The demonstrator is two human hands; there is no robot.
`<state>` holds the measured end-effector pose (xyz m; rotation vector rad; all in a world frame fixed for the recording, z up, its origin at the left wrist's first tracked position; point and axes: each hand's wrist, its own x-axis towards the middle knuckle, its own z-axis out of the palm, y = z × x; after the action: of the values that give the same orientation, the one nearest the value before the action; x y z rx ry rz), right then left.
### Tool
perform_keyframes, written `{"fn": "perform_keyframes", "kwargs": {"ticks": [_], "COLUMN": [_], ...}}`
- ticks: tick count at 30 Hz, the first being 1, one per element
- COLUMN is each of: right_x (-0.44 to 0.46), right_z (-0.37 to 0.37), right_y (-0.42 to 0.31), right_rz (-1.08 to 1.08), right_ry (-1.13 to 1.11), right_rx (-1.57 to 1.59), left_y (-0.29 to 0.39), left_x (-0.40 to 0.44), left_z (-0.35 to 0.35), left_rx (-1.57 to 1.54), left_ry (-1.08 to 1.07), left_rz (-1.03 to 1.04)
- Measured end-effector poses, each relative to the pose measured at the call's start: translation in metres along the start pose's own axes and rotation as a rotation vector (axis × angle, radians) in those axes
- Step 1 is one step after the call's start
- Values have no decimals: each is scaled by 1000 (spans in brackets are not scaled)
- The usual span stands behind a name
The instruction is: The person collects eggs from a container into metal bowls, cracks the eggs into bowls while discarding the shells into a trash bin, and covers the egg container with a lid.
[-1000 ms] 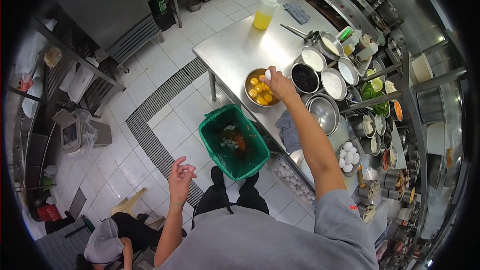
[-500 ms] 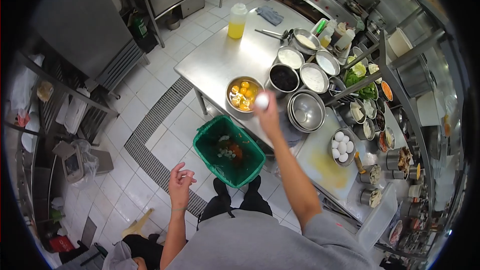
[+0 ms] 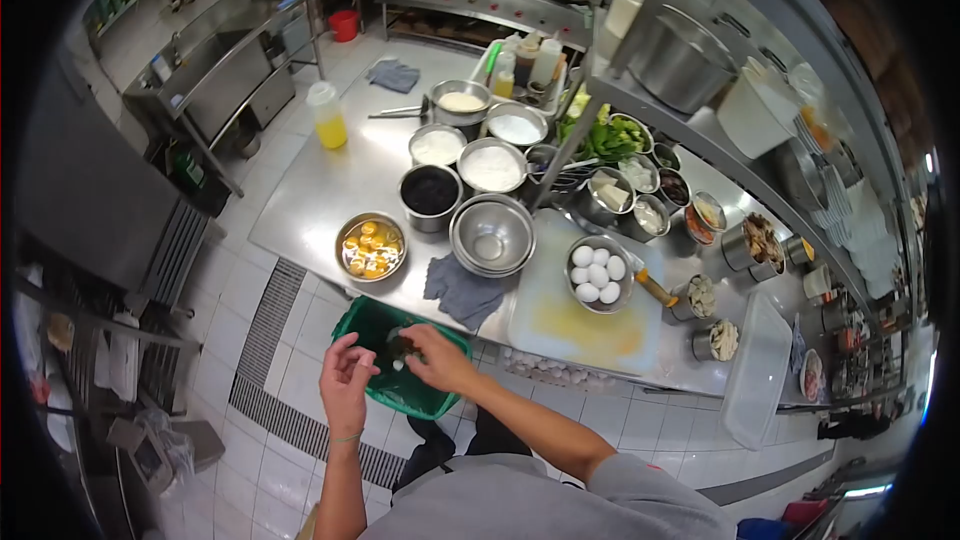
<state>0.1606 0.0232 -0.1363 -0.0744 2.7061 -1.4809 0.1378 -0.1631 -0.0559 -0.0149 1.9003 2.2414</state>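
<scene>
My right hand (image 3: pixel 438 358) is over the green-lined bin (image 3: pixel 428 402), with its thumb and fingers apart. A small white piece of eggshell (image 3: pixel 398 364) shows just below its fingertips and looks loose from them. My left hand (image 3: pixel 346 380) hovers at the bin's left side, fingers apart and loosely bent, holding nothing. Beyond the bin, near the table edge, a metal bowl (image 3: pixel 341 265) contains several cracked eggs (image 3: pixel 370 247) with whole yolks. Several white eggs (image 3: pixel 598 273) fill another metal bowl to the right, on a stained cutting board (image 3: pixel 550 325).
A grey cloth (image 3: pixel 465 292) lies beside stacked metal bowls (image 3: pixel 492 237). Behind are containers of black (image 3: pixel 431 192) and white ingredients (image 3: pixel 492 167). A bottle of yellow liquid (image 3: pixel 327 117) stands at the back left. An overhead shelf (image 3: pixel 690 120) borders the right.
My right hand has moved from beside the yolk bowl, where it held a white egg or shell, to over the bin. My left hand is now nearer the bin. The view has swung right.
</scene>
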Motion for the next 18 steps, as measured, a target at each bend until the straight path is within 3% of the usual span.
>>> {"fn": "perform_keyframes", "kwargs": {"ticks": [4, 5, 7, 8, 9, 12, 13, 15, 18], "right_x": [-26, -27, -35, -36, -29, 6, 17, 16, -1], "right_z": [-169, -220, -322, -358, -389, -474, -496, -505, -495], "right_y": [-71, -69, -108, -125, -141, -119, -106, -99, -112], "right_rz": [-248, -462, -544, -361, -372, -308, -305, -290, -272], "right_ry": [585, 750, 1021, 1079, 1136, 1091, 959, 826, 710], "right_rx": [2, -172, -549, -595, -581, -728, -795, -850, -630], "left_y": [16, 26, 50, 63, 75, 95, 99, 104, 110], "left_x": [12, 15, 24, 29, 34, 44, 47, 52, 62], "left_z": [69, 90, 136, 159, 182, 241, 257, 283, 307], "left_rx": [-27, -12, 66, 73, 78, 72, 36, 9, -76], "left_ry": [-180, -252, -351, -430, -505, -615, -664, -717, -722], "left_rz": [40, 68, 171, 231, 287, 371, 343, 305, 206]}}
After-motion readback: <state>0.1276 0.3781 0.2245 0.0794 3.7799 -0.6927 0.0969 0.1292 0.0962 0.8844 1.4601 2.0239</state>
